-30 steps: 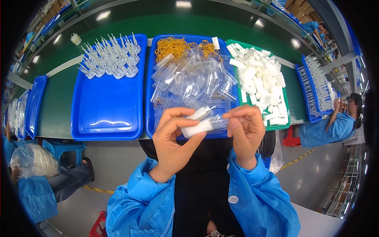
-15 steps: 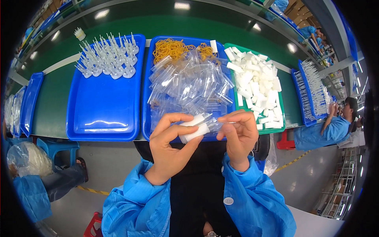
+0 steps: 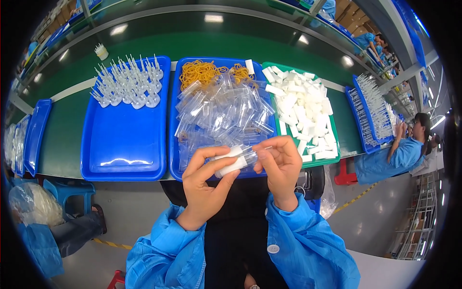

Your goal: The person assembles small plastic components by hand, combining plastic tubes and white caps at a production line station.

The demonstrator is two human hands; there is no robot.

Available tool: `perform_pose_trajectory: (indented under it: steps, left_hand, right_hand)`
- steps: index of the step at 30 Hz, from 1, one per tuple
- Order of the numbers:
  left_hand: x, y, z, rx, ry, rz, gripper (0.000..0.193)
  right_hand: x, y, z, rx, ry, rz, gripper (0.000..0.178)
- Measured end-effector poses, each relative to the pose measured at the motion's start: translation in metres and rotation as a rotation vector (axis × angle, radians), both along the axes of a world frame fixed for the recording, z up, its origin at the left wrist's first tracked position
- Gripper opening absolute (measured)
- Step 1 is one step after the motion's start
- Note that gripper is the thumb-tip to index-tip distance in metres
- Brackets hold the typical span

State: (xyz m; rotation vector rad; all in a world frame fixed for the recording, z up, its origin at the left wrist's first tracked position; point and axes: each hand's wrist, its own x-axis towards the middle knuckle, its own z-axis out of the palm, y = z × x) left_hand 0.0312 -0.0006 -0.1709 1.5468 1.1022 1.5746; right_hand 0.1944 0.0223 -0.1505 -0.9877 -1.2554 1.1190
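My left hand [image 3: 209,185] is closed around white foam blocks [image 3: 233,166], one of them lying between its fingers. From the foam a clear plastic piece [image 3: 250,155] reaches across to my right hand [image 3: 281,166], whose thumb and fingertips pinch its far end. Whether the foam sits inside the clear plastic or against it, I cannot tell. Both hands are over the front edge of the middle blue tray [image 3: 173,144], just in front of a heap of clear plastic sleeves [image 3: 221,108].
Yellow rubber bands [image 3: 197,72] lie at the tray's back. At right, a green tray [image 3: 332,162] holds white foam pieces [image 3: 298,108]. The left blue tray [image 3: 122,139] carries upright translucent nozzle-like parts [image 3: 130,86]. A co-worker [image 3: 404,154] sits at far right.
Both hands appear slightly lower and further left, still holding the foam and clear plastic. The trays have shifted in view too. My right fingers sit nearer the foam.
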Motion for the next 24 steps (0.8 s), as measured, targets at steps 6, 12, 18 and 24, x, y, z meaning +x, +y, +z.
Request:
perform_pose_trajectory:
  steps: [6, 12, 18, 24]
  left_hand:
    - [0.015, 0.002, 0.007, 0.133, 0.145, 0.091, 0.037]
    - [0.024, 0.002, -0.007, 0.412, 0.312, 0.268, 0.049]
    - [0.039, -0.012, -0.009, 0.352, 0.185, 0.258, 0.052]
    - [0.028, -0.023, -0.001, 0.213, -0.057, -0.123, 0.074]
  right_hand:
    - [-0.006, 0.0, -0.009, 0.234, 0.012, -0.084, 0.063]
    - [-0.017, -0.006, -0.004, 0.43, -0.419, -0.166, 0.091]
    - [-0.012, -0.015, -0.006, 0.586, -0.406, -0.237, 0.071]
    - [0.012, -0.016, -0.009, 0.449, -0.241, -0.022, 0.074]
